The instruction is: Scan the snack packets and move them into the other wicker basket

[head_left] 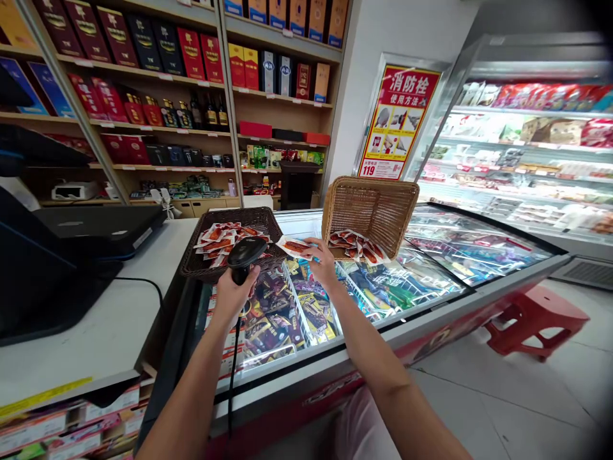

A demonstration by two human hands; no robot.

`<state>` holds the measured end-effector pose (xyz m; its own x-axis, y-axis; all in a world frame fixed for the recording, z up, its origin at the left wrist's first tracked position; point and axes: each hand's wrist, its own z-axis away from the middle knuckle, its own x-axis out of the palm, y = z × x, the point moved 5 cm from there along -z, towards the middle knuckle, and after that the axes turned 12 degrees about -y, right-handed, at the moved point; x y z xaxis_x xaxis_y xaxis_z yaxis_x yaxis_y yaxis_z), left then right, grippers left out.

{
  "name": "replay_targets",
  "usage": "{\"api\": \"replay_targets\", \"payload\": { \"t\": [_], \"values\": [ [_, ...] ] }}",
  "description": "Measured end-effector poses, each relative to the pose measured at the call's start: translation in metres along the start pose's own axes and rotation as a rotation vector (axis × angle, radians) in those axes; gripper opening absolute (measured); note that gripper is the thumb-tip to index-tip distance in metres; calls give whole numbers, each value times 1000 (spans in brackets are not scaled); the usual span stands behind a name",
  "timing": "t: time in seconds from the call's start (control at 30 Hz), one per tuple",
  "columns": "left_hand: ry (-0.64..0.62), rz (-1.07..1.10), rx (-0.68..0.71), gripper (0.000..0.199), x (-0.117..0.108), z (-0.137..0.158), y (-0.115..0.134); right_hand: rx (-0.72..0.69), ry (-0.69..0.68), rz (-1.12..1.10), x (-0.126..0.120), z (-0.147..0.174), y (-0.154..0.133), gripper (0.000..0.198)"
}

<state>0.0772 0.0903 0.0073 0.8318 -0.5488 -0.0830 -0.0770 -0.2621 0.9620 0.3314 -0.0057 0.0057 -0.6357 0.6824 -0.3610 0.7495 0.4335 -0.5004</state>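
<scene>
My left hand [234, 292] is wrapped round the handle of a black barcode scanner [248, 251], its cord hanging down past my forearm. In my right hand [322, 263] is a flat clear packet of sausage [293, 246], pinched at its right end. The scanner's head is a little left of the packet, apart from it. Behind the scanner, a dark brown wicker basket [191, 259] holds many similar sausage packets [218, 239]. A light brown wicker basket [371, 207] lies tipped on its side to the right, with several packets [359, 246] inside its lower part.
Both baskets rest on a glass-topped chest freezer [421, 287] full of ice cream packs. A white counter [90, 300] with a black checkout machine [43, 255] is on the left. A red plastic stool [539, 313] stands at right. Shelves of boxed bottles [186, 54] line the back.
</scene>
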Motion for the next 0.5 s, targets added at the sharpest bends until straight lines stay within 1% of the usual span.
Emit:
{"api": "replay_targets", "payload": {
  "t": [0.1,0.2,0.33,0.5],
  "values": [
    [-87,0,-31,52,5,0,1,-117,20,213,-5,1,1,29],
    [-154,-8,-42,50,10,3,8,-128,36,323,-8,1,4,29],
    [-189,-10,-36,50,14,5,18,-88,82,330,-15,2,11,28],
    [-195,14,-53,53,15,7,21,4,118,261,-22,3,21,24]
  ]
}}
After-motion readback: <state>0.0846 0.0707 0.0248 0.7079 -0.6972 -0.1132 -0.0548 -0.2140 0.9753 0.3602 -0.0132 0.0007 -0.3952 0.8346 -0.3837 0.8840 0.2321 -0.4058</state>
